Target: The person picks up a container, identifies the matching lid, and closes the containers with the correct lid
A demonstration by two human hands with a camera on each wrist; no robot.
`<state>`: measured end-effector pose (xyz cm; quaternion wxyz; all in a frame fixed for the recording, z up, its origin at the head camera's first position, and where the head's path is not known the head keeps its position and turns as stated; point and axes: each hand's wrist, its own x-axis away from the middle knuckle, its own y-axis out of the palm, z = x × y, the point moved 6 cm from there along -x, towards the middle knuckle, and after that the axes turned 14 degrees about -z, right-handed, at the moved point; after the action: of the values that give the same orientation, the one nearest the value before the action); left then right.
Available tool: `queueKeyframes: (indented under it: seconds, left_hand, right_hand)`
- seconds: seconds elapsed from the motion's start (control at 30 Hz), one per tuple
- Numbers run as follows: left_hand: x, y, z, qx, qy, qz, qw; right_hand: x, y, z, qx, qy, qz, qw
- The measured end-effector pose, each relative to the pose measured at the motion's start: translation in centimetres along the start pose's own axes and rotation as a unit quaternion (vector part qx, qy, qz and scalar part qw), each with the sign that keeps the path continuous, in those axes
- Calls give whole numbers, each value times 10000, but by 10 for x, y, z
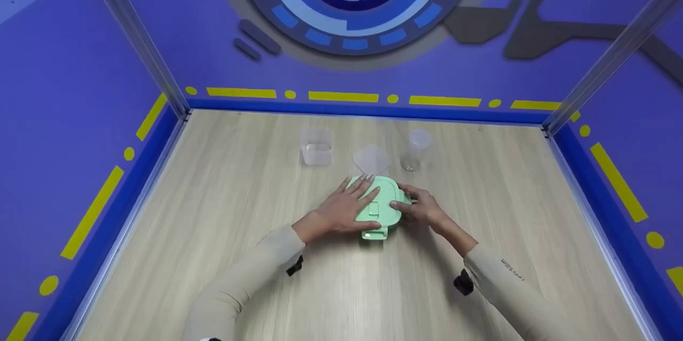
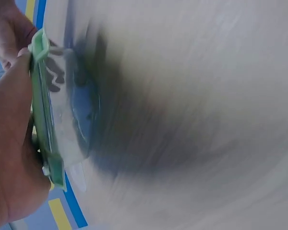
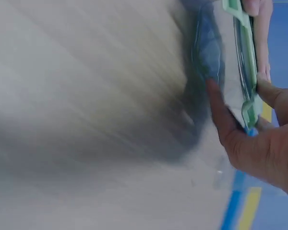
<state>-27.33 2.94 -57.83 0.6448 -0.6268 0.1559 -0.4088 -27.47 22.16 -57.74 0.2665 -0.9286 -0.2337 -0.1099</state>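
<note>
A clear food container (image 2: 67, 120) with a light green lid (image 1: 388, 189) sits before me on the wooden table. My left hand (image 1: 344, 212) lies across the lid with fingers spread, its thumb near the flap clip (image 1: 375, 235) on the close side. At the container's right side, my right hand (image 1: 426, 210) grips the edge by the side clip (image 3: 252, 108). Its thumb presses the lid's rim, while a finger (image 3: 221, 112) reaches down along the clear wall. The lid's left part is hidden under my left hand.
Behind the container lies a translucent square lid (image 1: 372, 159). An uncovered clear plastic box (image 1: 317, 158) stands to its left, and a clear jar (image 1: 419, 150) with a whitish top to its right. Blue panels (image 1: 341, 77) wall the table (image 1: 245, 170) at the back and sides.
</note>
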Motion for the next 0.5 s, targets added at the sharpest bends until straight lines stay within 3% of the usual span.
queueKeyframes:
  seconds: [0.13, 0.2, 0.5]
  left_hand:
    - [-1, 1, -4, -125, -70, 49, 9999]
    - [-2, 2, -5, -95, -79, 141, 9998]
    - [-4, 10, -3, 67, -30, 267, 9996]
  right_hand:
    - [0, -7, -16, 1263, 160, 431, 9909]
    - [-3, -8, -22, 1483, 314, 300, 9880]
    - [-11, -10, -14, 216, 917, -873, 9917]
